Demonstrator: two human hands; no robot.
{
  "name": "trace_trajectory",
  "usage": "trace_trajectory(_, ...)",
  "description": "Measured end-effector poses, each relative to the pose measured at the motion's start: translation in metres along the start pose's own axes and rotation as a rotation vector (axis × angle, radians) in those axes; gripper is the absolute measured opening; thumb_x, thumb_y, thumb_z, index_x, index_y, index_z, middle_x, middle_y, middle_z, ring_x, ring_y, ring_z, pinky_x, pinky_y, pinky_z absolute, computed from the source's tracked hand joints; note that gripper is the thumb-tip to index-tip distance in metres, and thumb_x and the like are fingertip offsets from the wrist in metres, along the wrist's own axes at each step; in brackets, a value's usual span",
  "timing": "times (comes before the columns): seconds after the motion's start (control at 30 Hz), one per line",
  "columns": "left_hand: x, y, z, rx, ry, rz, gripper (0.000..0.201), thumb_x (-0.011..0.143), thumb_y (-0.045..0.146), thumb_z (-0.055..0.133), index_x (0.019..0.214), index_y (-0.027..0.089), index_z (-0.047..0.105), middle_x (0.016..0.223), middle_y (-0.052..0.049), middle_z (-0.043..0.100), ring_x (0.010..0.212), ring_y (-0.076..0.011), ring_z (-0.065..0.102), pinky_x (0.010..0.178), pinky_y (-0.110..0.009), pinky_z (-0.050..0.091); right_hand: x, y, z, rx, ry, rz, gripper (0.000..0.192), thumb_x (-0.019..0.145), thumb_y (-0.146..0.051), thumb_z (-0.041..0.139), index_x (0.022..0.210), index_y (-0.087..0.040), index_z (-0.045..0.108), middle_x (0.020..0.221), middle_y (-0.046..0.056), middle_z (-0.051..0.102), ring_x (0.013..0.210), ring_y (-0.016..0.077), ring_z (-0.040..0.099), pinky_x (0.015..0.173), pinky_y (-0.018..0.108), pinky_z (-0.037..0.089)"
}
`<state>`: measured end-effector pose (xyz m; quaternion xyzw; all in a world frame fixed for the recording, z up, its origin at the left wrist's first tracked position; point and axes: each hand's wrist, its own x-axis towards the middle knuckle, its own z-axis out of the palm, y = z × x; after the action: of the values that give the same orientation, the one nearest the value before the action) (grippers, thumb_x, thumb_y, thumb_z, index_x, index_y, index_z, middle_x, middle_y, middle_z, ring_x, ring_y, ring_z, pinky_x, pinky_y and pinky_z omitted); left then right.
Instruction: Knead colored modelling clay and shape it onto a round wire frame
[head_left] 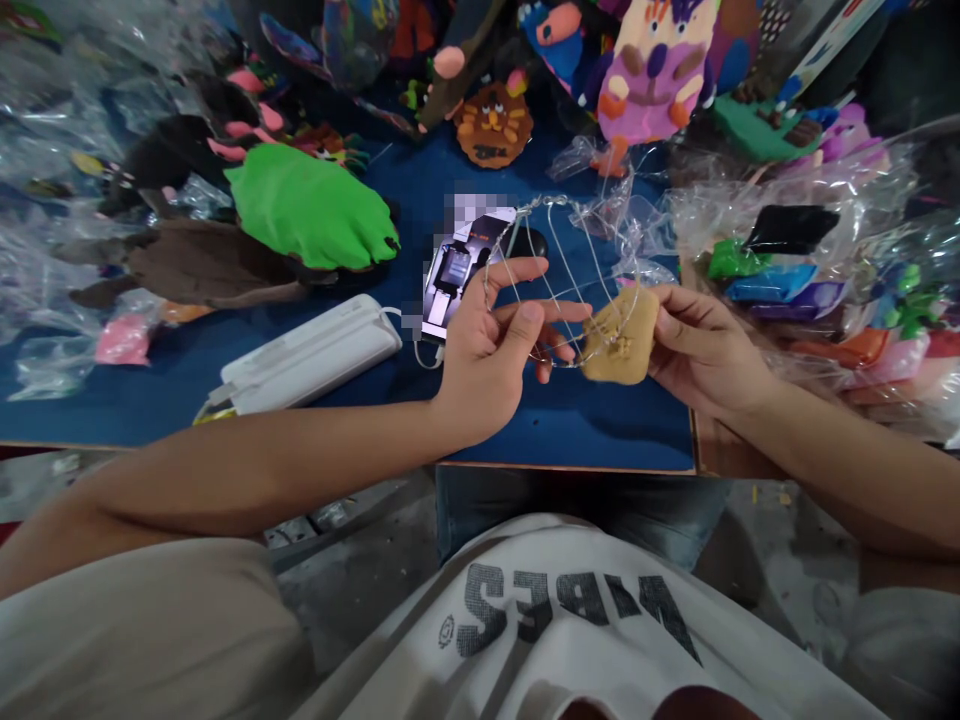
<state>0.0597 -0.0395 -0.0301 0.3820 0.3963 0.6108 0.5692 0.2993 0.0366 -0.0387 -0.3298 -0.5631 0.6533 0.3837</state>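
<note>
Above the table's front part, my left hand (486, 365) holds a wire frame (556, 203) of twisted silver wire with several thin strands across it. Its fingers reach in among the strands, and the thumb lies near the lower edge. A flat, rounded piece of tan clay (634, 350) sits at the frame's right end, pressed against the wires, with a rough patch where they meet. My right hand (705, 345) pinches this clay by its right edge between thumb and fingers. Behind the left hand lies a lit phone (457, 270), partly covered.
On the blue table (360, 390), a white power bank (315, 350) with a cable lies at left. A green-covered clay figure (307, 205) is behind it. Several colourful clay figures, including an orange one (493, 125), line the back. Bagged clay packs (780, 285) lie at right.
</note>
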Motion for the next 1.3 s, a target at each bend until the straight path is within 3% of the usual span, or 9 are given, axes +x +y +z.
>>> trace_trajectory(0.13,0.002,-0.001,-0.003,-0.021,-0.020,-0.013,0.054,0.103,0.056,0.077,0.144,0.028,0.055,0.122,-0.007,0.087,0.081,-0.0161,0.082,0.055,-0.023,0.056,0.003,0.010,-0.006,-0.014,0.191,-0.122,0.022,0.102,-0.050,0.079,0.114,-0.032,0.077,0.100,-0.001,0.080,0.085,0.0184,0.078,0.076,0.035,0.069)
trace_trajectory(0.3,0.003,-0.002,-0.004,-0.037,-0.031,-0.027,0.053,0.102,0.056,0.078,0.142,0.028,0.056,0.118,-0.005,0.088,0.079,-0.0156,0.081,0.056,-0.024,0.056,0.006,0.008,-0.006,0.013,0.207,-0.094,0.022,0.102,-0.049,0.078,0.114,-0.031,0.077,0.103,-0.001,0.081,0.087,0.0179,0.078,0.080,0.035,0.070)
trace_trajectory(0.53,0.002,-0.006,-0.002,-0.025,-0.051,-0.078,0.056,0.100,0.057,0.080,0.140,0.027,0.055,0.113,-0.006,0.087,0.086,-0.0170,0.081,0.053,-0.022,0.053,-0.009,-0.006,0.008,0.101,-0.128,0.106,0.027,0.095,-0.045,0.087,0.113,-0.027,0.079,0.101,0.002,0.082,0.085,0.0179,0.079,0.077,0.034,0.070)
trace_trajectory(0.6,0.002,-0.006,-0.002,-0.023,-0.069,-0.079,0.060,0.099,0.059,0.081,0.143,0.027,0.053,0.111,-0.006,0.087,0.089,-0.0185,0.082,0.054,-0.022,0.053,-0.010,-0.005,0.008,0.092,-0.136,0.085,0.027,0.096,-0.046,0.086,0.113,-0.027,0.079,0.099,0.001,0.082,0.084,0.0178,0.079,0.077,0.035,0.070)
trace_trajectory(0.77,0.001,-0.002,-0.001,-0.061,-0.066,-0.068,0.056,0.100,0.059,0.081,0.136,0.027,0.054,0.104,-0.004,0.087,0.091,-0.0202,0.084,0.056,-0.023,0.055,0.002,0.007,-0.001,0.007,0.240,-0.132,0.022,0.102,-0.050,0.078,0.113,-0.030,0.077,0.100,0.000,0.080,0.084,0.0175,0.077,0.079,0.036,0.069)
trace_trajectory(0.87,0.001,0.000,0.000,-0.084,-0.078,-0.074,0.052,0.100,0.058,0.081,0.131,0.025,0.055,0.102,-0.004,0.087,0.089,-0.0195,0.084,0.055,-0.022,0.054,0.008,0.011,-0.006,0.008,0.320,-0.164,0.020,0.101,-0.049,0.078,0.109,-0.030,0.077,0.095,-0.002,0.078,0.080,0.0167,0.074,0.073,0.033,0.067)
trace_trajectory(1.1,0.005,-0.002,0.002,-0.097,-0.062,-0.092,0.051,0.098,0.058,0.082,0.127,0.024,0.056,0.101,-0.005,0.087,0.086,-0.0196,0.084,0.055,-0.022,0.053,0.000,0.006,-0.002,0.033,0.176,-0.076,0.034,0.105,-0.060,0.069,0.104,-0.027,0.074,0.084,-0.001,0.071,0.065,0.0153,0.064,0.054,0.028,0.054)
trace_trajectory(1.2,0.005,-0.002,0.002,-0.109,-0.108,-0.045,0.050,0.099,0.057,0.081,0.126,0.023,0.056,0.099,-0.005,0.087,0.077,-0.0174,0.082,0.054,-0.022,0.054,-0.004,0.003,-0.002,-0.021,-0.014,-0.030,0.040,0.092,-0.059,0.087,0.108,-0.026,0.071,0.088,-0.001,0.071,0.067,0.0147,0.065,0.056,0.028,0.054)
trace_trajectory(1.3,-0.002,-0.001,0.000,-0.139,-0.266,0.011,0.045,0.102,0.053,0.079,0.125,0.023,0.055,0.098,-0.006,0.087,0.072,-0.0162,0.081,0.054,-0.022,0.057,-0.007,-0.001,-0.001,-0.159,-0.164,-0.046,0.058,0.073,-0.047,0.104,0.112,-0.027,0.066,0.091,-0.002,0.070,0.066,0.0128,0.062,0.057,0.026,0.052)
